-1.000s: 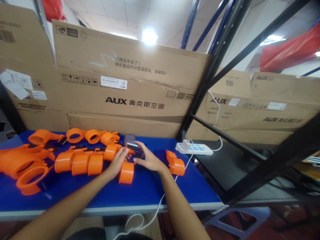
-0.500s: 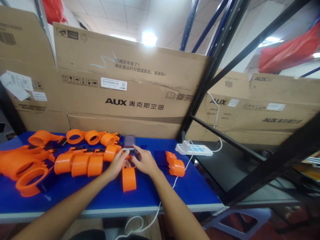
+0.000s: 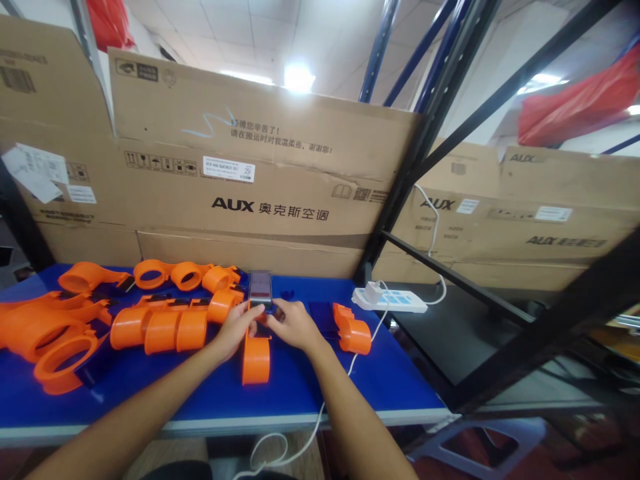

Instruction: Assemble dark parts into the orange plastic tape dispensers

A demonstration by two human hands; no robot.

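Near the middle of the blue table, both hands hold one orange tape dispenser (image 3: 256, 363), its round ring toward me. My left hand (image 3: 237, 329) grips its far end from the left, thumb on top. From the right, my right hand (image 3: 294, 325) pinches the same end with thumb and fingers; the exact spot under the fingertips is hidden. Just beyond the fingers lies a phone (image 3: 261, 285) with its screen lit. Several other orange dispensers (image 3: 192, 331) stand in rows left of my left hand. Another dispenser (image 3: 355, 335) rests to the right.
A white power strip (image 3: 393, 298) with a plug and cable sits at the table's right end. The cable crosses the table's right part and hangs over the front edge. Large cardboard sheets (image 3: 280, 247) form the back wall. A black rack post (image 3: 400, 193) rises at the right.
The held dispenser's ring has shifted slightly left. My right fingers have moved a little on its far end, and my left thumb sits slightly further right.
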